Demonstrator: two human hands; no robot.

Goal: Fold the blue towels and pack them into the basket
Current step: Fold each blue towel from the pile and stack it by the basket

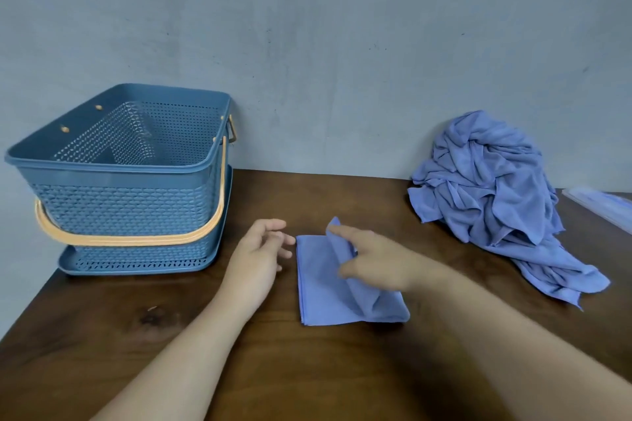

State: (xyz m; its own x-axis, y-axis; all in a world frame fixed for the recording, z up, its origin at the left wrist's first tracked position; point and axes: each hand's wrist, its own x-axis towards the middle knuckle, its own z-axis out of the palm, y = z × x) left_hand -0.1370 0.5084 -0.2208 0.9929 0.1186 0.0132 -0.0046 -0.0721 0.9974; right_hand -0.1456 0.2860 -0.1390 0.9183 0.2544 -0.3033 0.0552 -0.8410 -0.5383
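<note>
Soft, even, rather dim light with a cool grey-blue cast and no glare. Shadows on the dark brown wooden table (342, 379) are faint and diffuse. The right hand (372, 261), pinching the folded blue cloth towel (321, 287), is slightly motion-blurred. Wide-angle distortion tilts the blue perforated plastic basket (119, 205) at the left edge.

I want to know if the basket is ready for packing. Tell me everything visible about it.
The basket is blue plastic with woven-look, perforated sides. It stands upright on a matching tray at the table's far left, by the wall. Its tan handle is folded down round the front. The visible inside is empty. Neither the left hand nor the right hand, pinching a towel, touches it.
</note>
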